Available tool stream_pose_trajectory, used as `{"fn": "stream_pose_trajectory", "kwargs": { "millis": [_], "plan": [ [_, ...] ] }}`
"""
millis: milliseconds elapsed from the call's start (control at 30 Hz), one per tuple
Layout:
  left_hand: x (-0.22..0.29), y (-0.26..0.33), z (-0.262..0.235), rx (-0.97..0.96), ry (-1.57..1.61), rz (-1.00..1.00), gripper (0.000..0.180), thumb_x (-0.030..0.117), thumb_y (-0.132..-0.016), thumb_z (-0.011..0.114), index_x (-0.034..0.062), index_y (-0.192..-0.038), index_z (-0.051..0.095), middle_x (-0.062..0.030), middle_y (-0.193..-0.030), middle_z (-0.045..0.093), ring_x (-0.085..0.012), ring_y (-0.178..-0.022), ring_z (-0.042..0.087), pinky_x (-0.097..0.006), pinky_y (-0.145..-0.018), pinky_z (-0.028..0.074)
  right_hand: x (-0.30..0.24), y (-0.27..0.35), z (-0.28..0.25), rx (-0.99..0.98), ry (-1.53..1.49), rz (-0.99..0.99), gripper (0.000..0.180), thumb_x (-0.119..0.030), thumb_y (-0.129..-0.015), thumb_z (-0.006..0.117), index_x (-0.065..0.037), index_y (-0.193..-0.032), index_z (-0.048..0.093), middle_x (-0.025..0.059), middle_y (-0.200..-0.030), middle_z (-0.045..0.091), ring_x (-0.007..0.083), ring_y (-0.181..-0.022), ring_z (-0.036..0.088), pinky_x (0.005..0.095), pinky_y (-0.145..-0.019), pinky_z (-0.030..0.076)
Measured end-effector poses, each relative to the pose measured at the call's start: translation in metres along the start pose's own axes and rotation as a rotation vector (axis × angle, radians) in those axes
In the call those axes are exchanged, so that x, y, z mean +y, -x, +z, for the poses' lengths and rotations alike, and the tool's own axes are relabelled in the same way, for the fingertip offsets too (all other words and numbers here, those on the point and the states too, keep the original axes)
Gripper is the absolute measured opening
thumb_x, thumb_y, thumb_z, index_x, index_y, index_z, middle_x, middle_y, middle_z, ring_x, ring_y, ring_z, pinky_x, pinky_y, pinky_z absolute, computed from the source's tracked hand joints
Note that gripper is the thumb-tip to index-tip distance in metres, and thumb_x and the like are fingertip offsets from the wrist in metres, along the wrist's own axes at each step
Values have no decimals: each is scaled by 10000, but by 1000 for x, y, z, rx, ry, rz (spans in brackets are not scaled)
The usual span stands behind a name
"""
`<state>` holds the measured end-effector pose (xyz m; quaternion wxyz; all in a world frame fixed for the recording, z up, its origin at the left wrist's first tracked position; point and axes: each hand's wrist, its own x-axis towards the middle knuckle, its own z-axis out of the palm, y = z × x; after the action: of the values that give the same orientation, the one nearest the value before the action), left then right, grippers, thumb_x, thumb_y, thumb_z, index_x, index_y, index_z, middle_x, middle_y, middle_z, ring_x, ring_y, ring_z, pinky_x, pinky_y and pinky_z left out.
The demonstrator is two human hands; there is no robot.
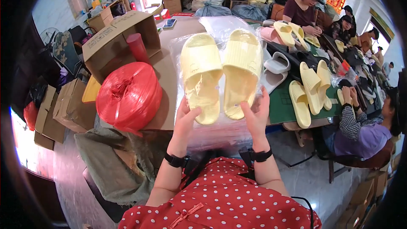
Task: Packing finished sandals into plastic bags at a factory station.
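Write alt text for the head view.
A person's left hand and right hand hold two pale yellow ribbed slide sandals amid clear plastic film. Left: round red plastic-twine roll, open brown cardboard box; right: seated people, more sandals.

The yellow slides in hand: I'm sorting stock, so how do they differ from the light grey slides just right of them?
The yellow slides look creamy and warm, the light grey slides pale and cool. The left hand and right hand hold the yellow slides; no hand touches the light grey slides. Both look like slip-ons with a broad strap.
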<state>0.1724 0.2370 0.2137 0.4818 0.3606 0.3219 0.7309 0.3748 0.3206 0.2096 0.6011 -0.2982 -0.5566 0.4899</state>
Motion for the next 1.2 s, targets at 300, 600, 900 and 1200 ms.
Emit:
{"fn": "stream_pose_trajectory", "kwargs": {
  "millis": [300, 600, 900, 1200],
  "plan": [
    [-13, 24, 9, 27, 282, -234, 575, 23, -922, 618, 40, -1449, 391, -110, -1366, 552, -250, -1234, 575, -382, -1029, 498, -5, 21, 42, -32, 255, -257, 699, -56, -878, 687, 33, -1451, 297, 145, -1160, 564, 199, -1068, 574, 329, -881, 488],
    [63, 77, -56, 646, -116, 490, 442, 64, -934, 622, -18, -1351, 500, -133, -1278, 591, -257, -1112, 620, -383, -929, 533, 18, 14, 10, -269, 578, -179, 606, -134, -810, 774, -35, -1354, 528, 127, -1288, 581, 275, -1158, 553, 377, -909, 468],
    [65, 188, -287, 1542, -1256, 726, 541, 124, -883, 707, -86, -1313, 455, -253, -1217, 584, -388, -1101, 588, -467, -971, 450, 57, 7, -8, -346, 782, -96, 434, -195, -823, 752, -13, -1196, 623, 154, -1242, 607, 325, -1162, 538, 414, -988, 435],
    [-155, 338, -470, 1195, -550, -445, 452, 340, -964, 505, 14, -1262, 599, -170, -1185, 644, -305, -1045, 593, -403, -906, 460, 66, 7, -4, -409, 814, -187, 382, -188, -804, 761, -23, -1131, 650, 159, -1228, 605, 342, -1155, 534, 430, -1006, 421]
  ]
}}
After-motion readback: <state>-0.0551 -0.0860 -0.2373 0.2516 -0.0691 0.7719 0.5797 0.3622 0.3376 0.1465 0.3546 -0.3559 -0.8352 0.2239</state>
